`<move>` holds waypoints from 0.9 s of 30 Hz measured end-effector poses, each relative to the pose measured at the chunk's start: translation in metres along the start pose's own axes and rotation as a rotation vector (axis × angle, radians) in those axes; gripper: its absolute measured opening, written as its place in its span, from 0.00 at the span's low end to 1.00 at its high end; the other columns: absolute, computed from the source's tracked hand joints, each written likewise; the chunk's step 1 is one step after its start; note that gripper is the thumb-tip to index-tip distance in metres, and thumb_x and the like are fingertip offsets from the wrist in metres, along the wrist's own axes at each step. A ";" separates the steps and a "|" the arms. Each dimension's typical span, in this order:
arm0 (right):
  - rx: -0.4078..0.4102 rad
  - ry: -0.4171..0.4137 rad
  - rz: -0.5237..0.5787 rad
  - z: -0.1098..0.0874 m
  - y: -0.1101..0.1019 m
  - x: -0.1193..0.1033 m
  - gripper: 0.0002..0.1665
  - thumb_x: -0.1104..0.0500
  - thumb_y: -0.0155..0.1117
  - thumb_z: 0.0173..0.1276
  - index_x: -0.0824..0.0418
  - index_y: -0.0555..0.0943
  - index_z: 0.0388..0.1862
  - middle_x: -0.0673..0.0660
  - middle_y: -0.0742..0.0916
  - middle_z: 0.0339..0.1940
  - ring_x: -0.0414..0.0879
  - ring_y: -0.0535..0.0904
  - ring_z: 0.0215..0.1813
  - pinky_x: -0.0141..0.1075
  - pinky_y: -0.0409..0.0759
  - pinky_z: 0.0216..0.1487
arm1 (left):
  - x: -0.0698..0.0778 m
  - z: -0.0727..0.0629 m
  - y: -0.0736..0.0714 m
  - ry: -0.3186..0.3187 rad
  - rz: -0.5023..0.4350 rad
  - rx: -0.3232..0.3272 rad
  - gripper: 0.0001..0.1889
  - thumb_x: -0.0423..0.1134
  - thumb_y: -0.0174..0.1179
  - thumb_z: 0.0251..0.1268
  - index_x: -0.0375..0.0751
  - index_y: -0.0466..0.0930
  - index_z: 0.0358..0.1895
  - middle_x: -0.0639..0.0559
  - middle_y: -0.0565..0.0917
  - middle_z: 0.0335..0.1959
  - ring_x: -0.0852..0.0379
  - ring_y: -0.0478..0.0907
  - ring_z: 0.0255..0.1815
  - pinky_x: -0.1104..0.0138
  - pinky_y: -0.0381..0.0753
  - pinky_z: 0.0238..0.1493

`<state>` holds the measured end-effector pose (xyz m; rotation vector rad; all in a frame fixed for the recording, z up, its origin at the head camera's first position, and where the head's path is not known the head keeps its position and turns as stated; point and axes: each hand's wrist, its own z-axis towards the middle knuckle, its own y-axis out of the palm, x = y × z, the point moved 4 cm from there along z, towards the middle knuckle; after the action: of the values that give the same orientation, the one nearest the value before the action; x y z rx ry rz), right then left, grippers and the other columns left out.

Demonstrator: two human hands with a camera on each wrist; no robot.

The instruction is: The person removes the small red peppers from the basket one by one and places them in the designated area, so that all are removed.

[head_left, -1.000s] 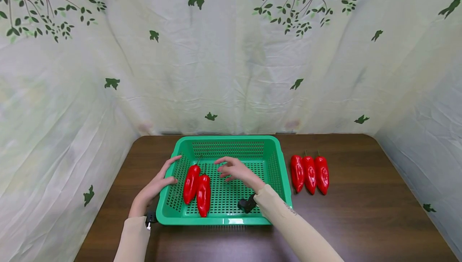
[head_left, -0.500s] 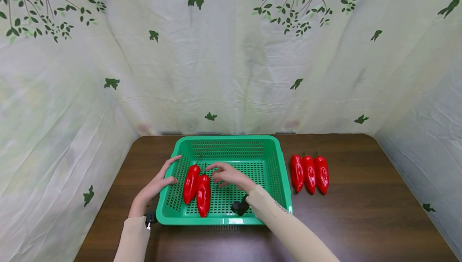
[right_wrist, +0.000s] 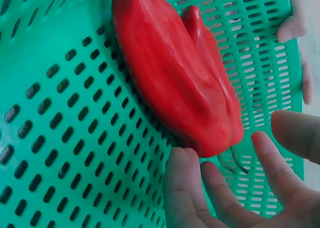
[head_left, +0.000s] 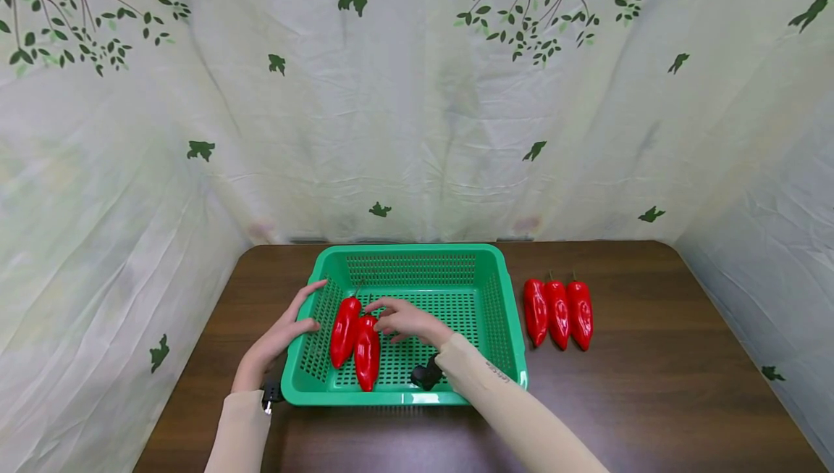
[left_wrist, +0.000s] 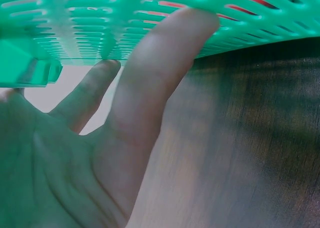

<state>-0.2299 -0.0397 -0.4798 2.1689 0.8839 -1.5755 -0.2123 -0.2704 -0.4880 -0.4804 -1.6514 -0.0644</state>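
The left hand (head_left: pixel 279 335), fingers apart, touches the green basket (head_left: pixel 417 398) at left; right hand (head_left: pixel 409 319), fingers spread, is beside two red peppers (head_left: pixel 367 357); sleeve marking (head_left: pixel 498 371) is unreadable.

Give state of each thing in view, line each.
Basket: upright on table, uncovered
Inside peppers: two, lying side by side
Outside peppers: three, lying in a row
Left grip: fingers spread, at basket's left wall
Right grip: fingers apart, near inside peppers' stems, holding nothing
Cloth: hanging, wrinkled

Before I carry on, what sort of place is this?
Probably a small staged booth rather than a working kitchen: leaf-patterned cloth hangs behind and beside a brown table, where a green basket and red peppers are set out.
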 end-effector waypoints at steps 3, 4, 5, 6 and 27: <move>-0.010 0.009 -0.014 0.001 0.002 0.000 0.23 0.64 0.56 0.68 0.60 0.74 0.62 0.59 0.79 0.50 0.60 0.77 0.50 0.54 0.76 0.50 | 0.000 0.000 0.000 0.004 0.001 -0.001 0.38 0.33 0.50 0.61 0.57 0.48 0.74 0.38 0.47 0.71 0.30 0.57 0.63 0.53 0.79 0.44; -0.015 0.009 -0.018 0.001 0.003 -0.001 0.23 0.64 0.56 0.68 0.60 0.74 0.62 0.59 0.80 0.50 0.60 0.77 0.50 0.54 0.76 0.50 | 0.001 0.000 0.000 0.006 0.002 -0.002 0.38 0.33 0.50 0.61 0.57 0.48 0.74 0.38 0.47 0.71 0.30 0.57 0.63 0.53 0.79 0.44; -0.019 0.008 -0.021 0.001 0.004 -0.001 0.23 0.64 0.56 0.68 0.60 0.74 0.62 0.59 0.80 0.49 0.60 0.77 0.50 0.54 0.76 0.50 | 0.001 0.000 0.000 0.008 0.002 -0.003 0.38 0.33 0.50 0.61 0.57 0.48 0.74 0.38 0.47 0.71 0.30 0.56 0.63 0.53 0.79 0.44; -0.023 0.007 -0.024 0.001 0.005 -0.001 0.23 0.64 0.56 0.68 0.60 0.74 0.62 0.59 0.80 0.49 0.59 0.77 0.50 0.54 0.76 0.50 | 0.001 0.000 0.000 0.011 0.002 -0.006 0.38 0.33 0.50 0.61 0.57 0.47 0.75 0.38 0.47 0.71 0.30 0.56 0.64 0.54 0.79 0.44; -0.066 0.019 -0.084 0.001 0.011 0.001 0.24 0.63 0.56 0.67 0.59 0.76 0.62 0.56 0.79 0.55 0.52 0.75 0.49 0.55 0.74 0.52 | 0.000 0.000 -0.001 0.011 0.017 -0.002 0.38 0.33 0.50 0.62 0.57 0.48 0.74 0.39 0.47 0.71 0.31 0.56 0.64 0.55 0.77 0.46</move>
<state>-0.2238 -0.0481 -0.4818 2.1302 1.0307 -1.5433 -0.2121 -0.2711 -0.4882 -0.4948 -1.6368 -0.0554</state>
